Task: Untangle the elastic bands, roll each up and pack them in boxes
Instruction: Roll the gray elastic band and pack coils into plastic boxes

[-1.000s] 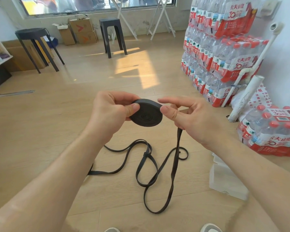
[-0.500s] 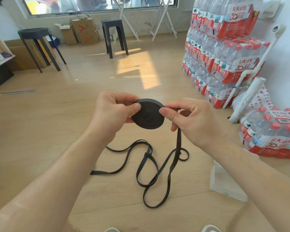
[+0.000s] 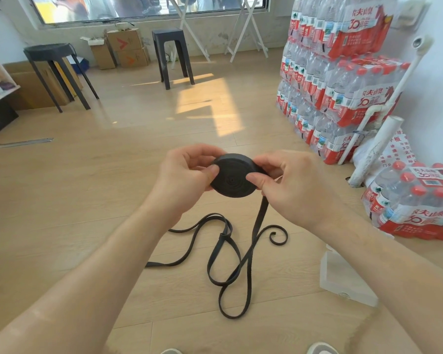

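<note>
Elastic band (image 3: 232, 178): black flat coil, loose tail hanging, pinched by left hand (image 3: 184, 177) and right hand (image 3: 289, 187).

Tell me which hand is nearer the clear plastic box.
Right. The right hand sits up-left of the clear plastic box; the left hand is farther left, beyond the roll.

Red wrap on stacked water packs (image 3: 348, 80) reads 农夫山泉 w/ big "30周年". Same print on nearer pack (image 3: 425, 215), right. White bag (image 3: 391, 154): red chars, only "3D" legible. Cardboard boxes (image 3: 128, 48): orange arrow marks.
</note>
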### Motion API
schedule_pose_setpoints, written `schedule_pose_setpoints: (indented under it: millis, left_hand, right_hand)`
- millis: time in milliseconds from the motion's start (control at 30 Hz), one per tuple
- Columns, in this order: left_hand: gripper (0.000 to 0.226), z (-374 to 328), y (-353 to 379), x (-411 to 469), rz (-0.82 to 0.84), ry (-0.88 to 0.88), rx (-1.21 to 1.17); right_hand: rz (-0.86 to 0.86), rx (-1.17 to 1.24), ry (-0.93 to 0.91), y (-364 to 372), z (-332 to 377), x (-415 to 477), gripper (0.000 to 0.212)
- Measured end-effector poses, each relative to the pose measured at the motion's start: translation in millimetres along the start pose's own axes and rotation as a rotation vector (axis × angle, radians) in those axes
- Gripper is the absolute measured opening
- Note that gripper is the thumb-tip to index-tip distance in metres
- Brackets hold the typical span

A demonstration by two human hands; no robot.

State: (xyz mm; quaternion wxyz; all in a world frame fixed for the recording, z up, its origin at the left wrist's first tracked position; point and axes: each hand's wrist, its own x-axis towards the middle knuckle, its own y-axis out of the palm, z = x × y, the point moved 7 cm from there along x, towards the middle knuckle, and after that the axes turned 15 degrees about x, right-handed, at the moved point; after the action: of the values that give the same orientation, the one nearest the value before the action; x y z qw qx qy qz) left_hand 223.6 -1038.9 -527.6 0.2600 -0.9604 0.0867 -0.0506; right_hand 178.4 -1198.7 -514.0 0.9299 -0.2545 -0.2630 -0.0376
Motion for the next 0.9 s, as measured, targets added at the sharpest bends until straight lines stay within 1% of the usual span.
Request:
schedule_pose_setpoints:
  millis: [67, 133, 200, 267, 300, 367, 433, 500, 567, 733, 900]
  left_hand:
    - [0.039, -13.2, -1.7, -3.6, -0.033, 0.185, 0.327]
    - [0.036, -24.2, -1.6, -8.0, -0.069, 0.328, 0.554]
    - [0.029, -31.6, 4.9, -12.0, -0.033, 0.430, 0.676]
    - [0.023, -32.9, 13.4, -15.1, 0.016, 0.457, 0.781]
    - [0.020, -31.6, 13.9, -14.4, 0.010, 0.449, 0.791]
    - [0.014, -27.0, 5.6, -10.1, -0.029, 0.371, 0.687]
    - [0.015, -19.4, -5.4, -4.2, -0.058, 0.252, 0.509]
    - [0.026, -13.3, -13.2, -0.7, -0.075, 0.157, 0.348]
    - [0.031, -11.7, -13.4, 0.4, -0.057, 0.114, 0.247]
    - [0.026, -7.1, -12.0, 1.7, -0.061, 0.058, 0.119]
    - [0.019, -5.4, -9.9, 3.9, -0.052, 0.038, 0.066]
  right_hand:
    - [0.020, -0.141, -0.079, -0.4, 3.6, 0.9, 0.012]
    - [0.054, -0.242, -0.122, 1.4, 4.9, 1.5, 0.018]
    - [0.083, -0.307, -0.175, 5.9, 8.0, 1.1, 0.019]
    - [0.116, -0.347, -0.226, 12.6, 11.4, -0.2, 0.018]
    - [0.131, -0.328, -0.234, 14.6, 12.0, -0.6, 0.018]
    - [0.127, -0.170, -0.175, 12.7, 8.9, 0.9, 0.020]
    - [0.078, 0.018, -0.045, 4.5, 0.2, 4.4, 0.027]
    - [0.051, 0.104, 0.014, 0.4, -4.2, 5.8, 0.025]
    - [0.031, 0.142, 0.039, -1.0, -5.4, 6.7, 0.020]
    - [-0.045, 0.301, 0.210, -7.2, -16.9, 6.4, 0.017]
    - [-0.054, 0.399, 0.248, -8.7, -16.4, 3.7, 0.019]
